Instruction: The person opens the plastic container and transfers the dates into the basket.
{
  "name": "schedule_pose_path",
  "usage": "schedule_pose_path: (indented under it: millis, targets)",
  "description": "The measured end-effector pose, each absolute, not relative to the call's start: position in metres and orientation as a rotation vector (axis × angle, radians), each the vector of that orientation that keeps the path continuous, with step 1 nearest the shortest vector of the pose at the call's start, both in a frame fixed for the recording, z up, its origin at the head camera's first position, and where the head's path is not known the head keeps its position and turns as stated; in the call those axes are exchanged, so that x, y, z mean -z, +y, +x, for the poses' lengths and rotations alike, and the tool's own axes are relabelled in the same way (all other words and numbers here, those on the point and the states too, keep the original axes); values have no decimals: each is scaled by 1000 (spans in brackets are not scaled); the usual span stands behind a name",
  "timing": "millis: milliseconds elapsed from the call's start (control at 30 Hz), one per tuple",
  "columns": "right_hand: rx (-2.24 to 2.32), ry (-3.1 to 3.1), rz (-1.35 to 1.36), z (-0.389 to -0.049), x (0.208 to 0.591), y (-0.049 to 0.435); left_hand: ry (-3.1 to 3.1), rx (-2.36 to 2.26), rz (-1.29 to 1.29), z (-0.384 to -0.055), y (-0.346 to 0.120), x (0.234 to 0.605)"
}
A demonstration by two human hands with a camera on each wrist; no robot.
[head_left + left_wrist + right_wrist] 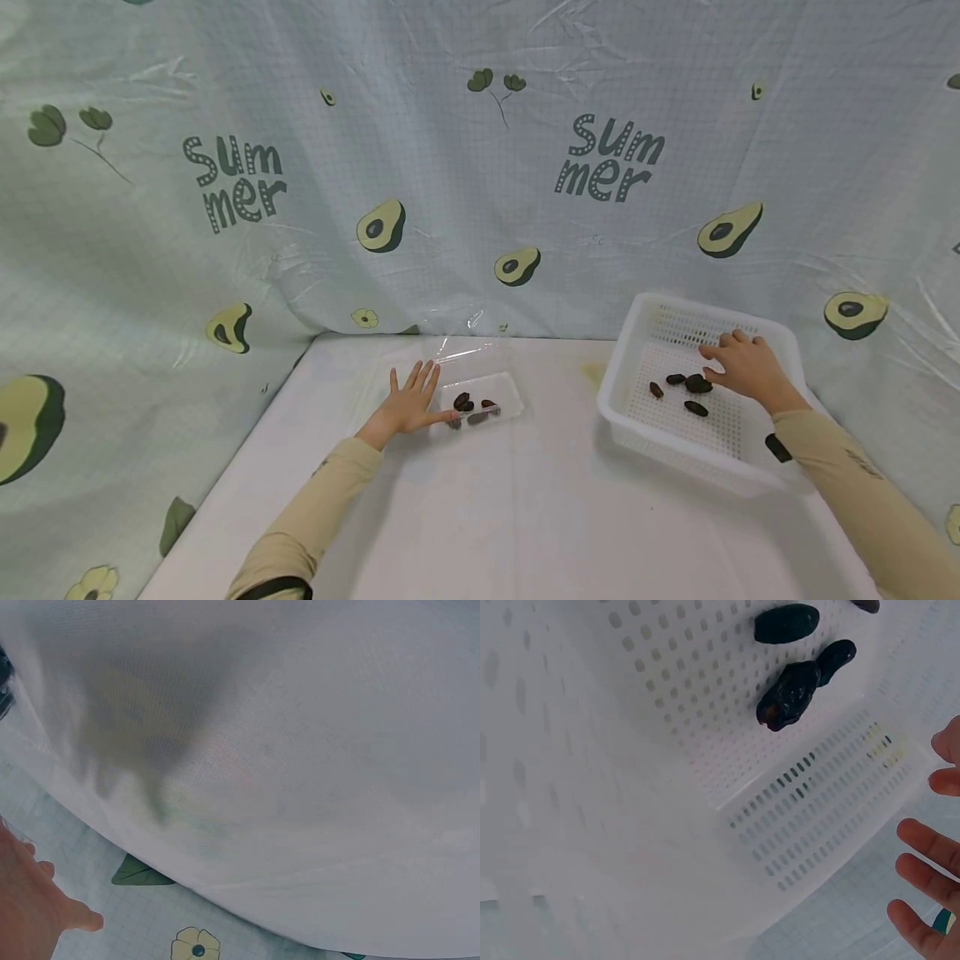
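Dates (pixel 696 408) lie in a basket (pixel 621 354) beneath the right hand (pixel 750 367), its fingers parted and holding nothing; others sit in a tray (pixel 512 390) beside the spread left hand (pixel 408 408). Probably light, yielding and slightly sticky, each suits a gentle pinch around its middle.

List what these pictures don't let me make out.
Head: white perforated plastic basket, right rim partly behind the right beige fabric sleeve.
Head: exact count of dark brown oval pieces in the clear plastic tray; too small.
Right wrist: brown rounded piece, cut by top edge.
Left wrist: dark shape, cut by left edge.
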State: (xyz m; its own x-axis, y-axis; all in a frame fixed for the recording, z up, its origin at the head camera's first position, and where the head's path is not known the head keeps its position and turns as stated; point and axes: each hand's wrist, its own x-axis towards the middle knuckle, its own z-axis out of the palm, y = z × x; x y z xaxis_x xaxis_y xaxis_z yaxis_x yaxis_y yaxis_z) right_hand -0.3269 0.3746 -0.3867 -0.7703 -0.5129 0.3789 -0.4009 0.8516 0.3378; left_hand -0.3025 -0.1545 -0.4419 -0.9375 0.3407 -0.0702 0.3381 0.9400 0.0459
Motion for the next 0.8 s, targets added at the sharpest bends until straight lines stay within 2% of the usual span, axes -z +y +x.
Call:
schedule_pose_path:
  millis: [400, 800]
  targets:
    - [237, -2475, 731, -319, 374, 360, 3005, -35, 520, -303, -155, 443]
    - [82, -2470, 834, -298, 332, 286, 3032, -43, 525, -307, -158, 449]
